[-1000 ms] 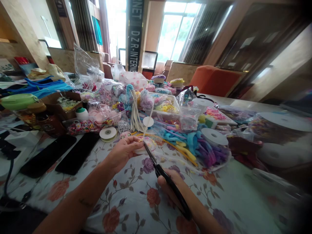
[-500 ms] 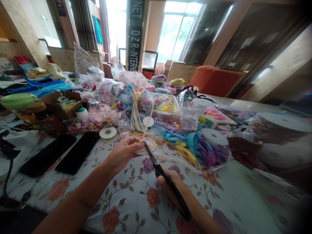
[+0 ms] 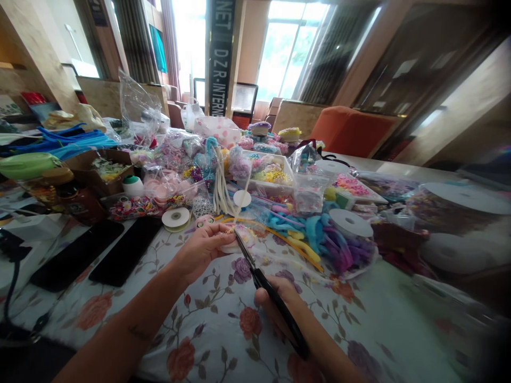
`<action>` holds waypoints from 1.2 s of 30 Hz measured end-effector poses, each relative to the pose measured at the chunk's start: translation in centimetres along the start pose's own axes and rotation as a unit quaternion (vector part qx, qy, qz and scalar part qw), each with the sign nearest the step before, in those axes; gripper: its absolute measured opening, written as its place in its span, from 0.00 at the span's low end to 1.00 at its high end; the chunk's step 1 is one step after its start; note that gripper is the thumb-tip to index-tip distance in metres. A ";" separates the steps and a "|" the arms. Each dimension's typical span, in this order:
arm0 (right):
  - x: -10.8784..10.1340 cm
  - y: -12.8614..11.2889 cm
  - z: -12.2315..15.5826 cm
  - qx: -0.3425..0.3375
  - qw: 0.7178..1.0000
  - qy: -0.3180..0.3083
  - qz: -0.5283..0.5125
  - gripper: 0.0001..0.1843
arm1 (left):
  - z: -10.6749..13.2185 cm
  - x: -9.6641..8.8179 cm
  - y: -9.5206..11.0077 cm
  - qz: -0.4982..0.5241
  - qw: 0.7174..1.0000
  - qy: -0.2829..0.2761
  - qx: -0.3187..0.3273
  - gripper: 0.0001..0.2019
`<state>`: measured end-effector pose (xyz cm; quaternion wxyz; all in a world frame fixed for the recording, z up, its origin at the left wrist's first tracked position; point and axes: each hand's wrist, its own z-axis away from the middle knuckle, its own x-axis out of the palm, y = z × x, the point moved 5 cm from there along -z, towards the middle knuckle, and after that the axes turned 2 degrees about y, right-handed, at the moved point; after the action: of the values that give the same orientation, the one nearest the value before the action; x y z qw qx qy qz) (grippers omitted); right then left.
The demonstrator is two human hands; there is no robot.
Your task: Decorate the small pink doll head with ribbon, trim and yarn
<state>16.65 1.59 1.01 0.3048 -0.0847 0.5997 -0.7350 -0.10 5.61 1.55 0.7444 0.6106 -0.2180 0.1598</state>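
My left hand (image 3: 202, 247) is closed in a pinch at the edge of a small round whitish craft piece (image 3: 242, 239) with pastel trim, held just over the tablecloth. A thin cream strip (image 3: 245, 186) rises from beside the fingertips; its lower end is hidden. Black-handled scissors (image 3: 275, 298) are gripped in my right hand (image 3: 285, 290). Their metal blades point up and left, with the tips at the craft piece beside my left fingertips. Whether the tips touch the piece or the strip, I cannot tell.
Two black phones (image 3: 125, 251) lie to the left, near a ribbon spool (image 3: 176, 218). Ahead are bags of beads (image 3: 138, 206), a white tray (image 3: 289, 173) of trims and blue and purple fuzzy stems (image 3: 319, 234). Another spool (image 3: 350, 222) rests on the right. A flowered cloth (image 3: 223, 319) covers the table.
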 end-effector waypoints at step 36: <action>-0.1 -0.3 0.9 -0.004 0.997 0.073 0.004 0.35 | 0.1 0.4 0.0 -0.003 1.000 -0.014 -0.013 0.10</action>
<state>17.06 0.89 1.55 0.2630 -0.0292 0.6236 -0.7356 0.26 5.47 1.78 0.7496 0.6036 -0.2289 0.1460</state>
